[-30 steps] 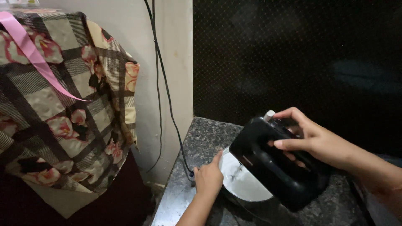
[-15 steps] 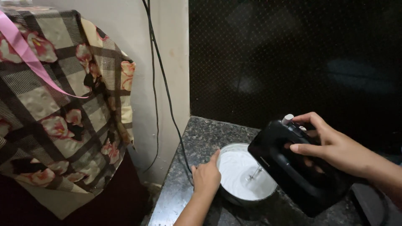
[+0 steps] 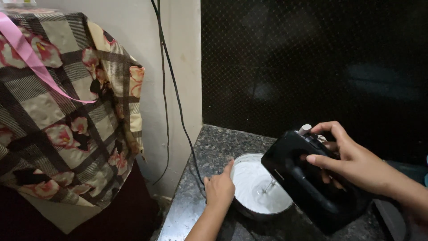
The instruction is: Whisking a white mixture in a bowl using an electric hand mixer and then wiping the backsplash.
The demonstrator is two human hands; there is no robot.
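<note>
Gripping: the right hand, at the right of the frame, is closed around the handle of a black plastic electric hand mixer, fingers wrapped over the top and thumb near a small pale button at the mixer's upper end.
Mixer position: lower right of the frame, tilted, its body hanging over the right edge of the bowl, with a metal beater dipping into the white mixture.
Left hand: the left hand, at the lower centre of the frame, rests against the left rim of the bowl, fingers loosely curled and touching the rim rather than clasping it.
Bowl: a round metal bowl sits on the worktop, filled with smooth white batter or cream; which of the two cannot be told.
Worktop: a dark speckled stone worktop fills the lower centre and right, meeting a dark tiled wall behind.
Cord: a thin black cable hangs down the pale wall from the top of the frame towards the worktop's left edge.
Left side: a checked cloth with a floral print fills the left of the frame, a pink ribbon strap lying across it.
</note>
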